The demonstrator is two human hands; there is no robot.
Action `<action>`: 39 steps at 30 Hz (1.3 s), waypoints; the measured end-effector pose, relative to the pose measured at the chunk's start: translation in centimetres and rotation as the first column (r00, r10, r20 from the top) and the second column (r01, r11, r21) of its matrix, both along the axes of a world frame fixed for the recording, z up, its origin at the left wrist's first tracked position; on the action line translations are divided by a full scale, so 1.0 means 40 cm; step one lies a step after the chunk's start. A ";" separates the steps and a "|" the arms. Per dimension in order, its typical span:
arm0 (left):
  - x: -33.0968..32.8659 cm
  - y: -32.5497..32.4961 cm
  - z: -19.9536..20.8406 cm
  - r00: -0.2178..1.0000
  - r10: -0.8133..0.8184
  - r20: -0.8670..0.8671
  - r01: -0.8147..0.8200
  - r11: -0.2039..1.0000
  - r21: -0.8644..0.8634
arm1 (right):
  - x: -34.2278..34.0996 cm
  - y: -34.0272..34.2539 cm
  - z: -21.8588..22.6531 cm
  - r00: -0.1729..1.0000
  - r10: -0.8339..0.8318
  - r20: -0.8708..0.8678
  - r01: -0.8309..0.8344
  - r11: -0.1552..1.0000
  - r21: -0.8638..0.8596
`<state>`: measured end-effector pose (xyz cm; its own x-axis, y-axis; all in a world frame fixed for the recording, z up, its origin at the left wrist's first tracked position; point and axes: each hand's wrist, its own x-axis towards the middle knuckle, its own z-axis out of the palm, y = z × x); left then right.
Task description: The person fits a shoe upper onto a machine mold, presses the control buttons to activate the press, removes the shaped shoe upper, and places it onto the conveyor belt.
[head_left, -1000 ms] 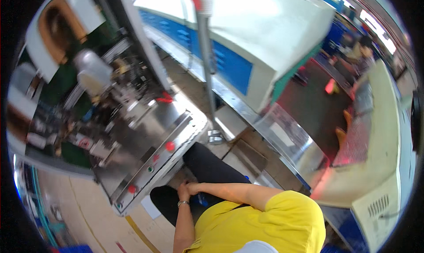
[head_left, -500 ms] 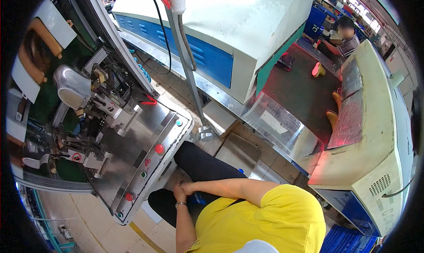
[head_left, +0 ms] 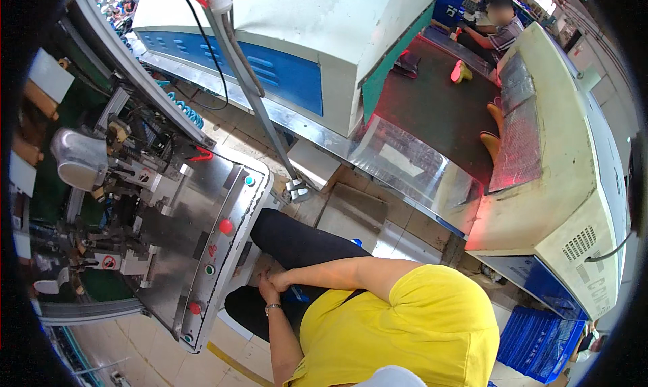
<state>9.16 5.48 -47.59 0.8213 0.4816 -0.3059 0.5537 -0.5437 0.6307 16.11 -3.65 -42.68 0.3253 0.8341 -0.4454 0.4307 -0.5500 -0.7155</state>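
Note:
My left hand [head_left: 267,291], with a bracelet or watch at its wrist, and my right hand [head_left: 279,279] are clasped together over my lap. Their fingers are closed against each other, and no object shows between them. Both rest by my dark-trousered thighs. Nearest to them is the front panel [head_left: 214,252] of a machine, apart from the hands, with a red button [head_left: 225,226], another red button [head_left: 195,308] and several green ones. On the machine sits a rounded metal form [head_left: 79,159] among clamps and brackets.
A grey post [head_left: 260,110] stands beyond my knees. Behind it is a white and blue machine housing [head_left: 270,63]. A dark conveyor [head_left: 432,103] carries a yellow boot with a pink sole [head_left: 461,72] and other boots. Another person [head_left: 501,32] sits at its far end. Blue crates [head_left: 536,343] lie at lower right.
The view has turned, so the machines have shifted left and upward in the picture. My hands stay clasped in the same place on my lap.

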 end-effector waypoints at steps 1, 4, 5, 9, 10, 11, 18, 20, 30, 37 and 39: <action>0.000 -0.005 0.004 0.998 0.009 0.056 -0.008 0.999 -0.035 | 0.002 -0.001 -0.004 1.000 -0.001 -0.010 0.001 1.000 0.007; 0.010 -0.022 0.023 0.999 0.014 0.046 -0.013 1.000 -0.004 | 0.003 -0.008 -0.014 0.999 0.013 -0.035 -0.012 1.000 0.027; 0.014 -0.032 0.035 0.997 0.041 0.072 -0.040 0.999 -0.004 | 0.002 -0.011 -0.013 0.999 0.026 -0.024 -0.025 0.999 0.028; 0.016 -0.042 0.047 0.999 0.036 0.015 -0.038 0.995 0.092 | 0.014 -0.016 0.013 0.995 0.098 -0.008 -0.098 0.994 0.048; -0.019 -0.007 0.011 0.991 0.127 0.053 -0.127 0.992 0.012 | -0.001 0.004 0.062 0.985 0.173 0.004 -0.173 0.984 0.046; -0.018 -0.005 0.003 0.979 0.181 0.088 -0.174 0.981 -0.084 | 0.003 0.000 0.077 0.978 0.209 0.017 -0.210 0.977 0.029; 0.008 -0.037 0.053 0.981 0.145 0.131 -0.141 0.989 -0.041 | 0.020 -0.005 0.065 0.974 0.226 -0.026 -0.227 0.974 -0.028; -0.001 -0.037 0.063 0.995 0.021 0.097 -0.029 0.997 0.078 | 0.016 0.003 0.054 0.973 0.227 -0.043 -0.229 0.973 -0.037; -0.011 -0.037 0.059 0.997 0.029 0.077 -0.036 0.996 0.081 | 0.001 -0.004 0.017 0.988 0.128 -0.086 -0.126 0.992 0.028; -0.015 -0.029 0.026 0.983 0.102 0.151 -0.115 0.990 0.080 | -0.005 -0.002 -0.007 0.987 0.133 -0.092 -0.123 0.987 0.105; 0.009 -0.049 0.059 0.960 0.161 0.229 -0.145 0.986 -0.084 | 0.014 -0.019 0.008 0.988 0.088 -0.127 -0.058 0.973 0.224</action>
<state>9.50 3.51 -45.23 0.7917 0.5925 -0.1488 0.4596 -0.4174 0.7839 16.66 -4.41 -42.38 0.2090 0.9354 -0.2852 0.3548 -0.3443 -0.8692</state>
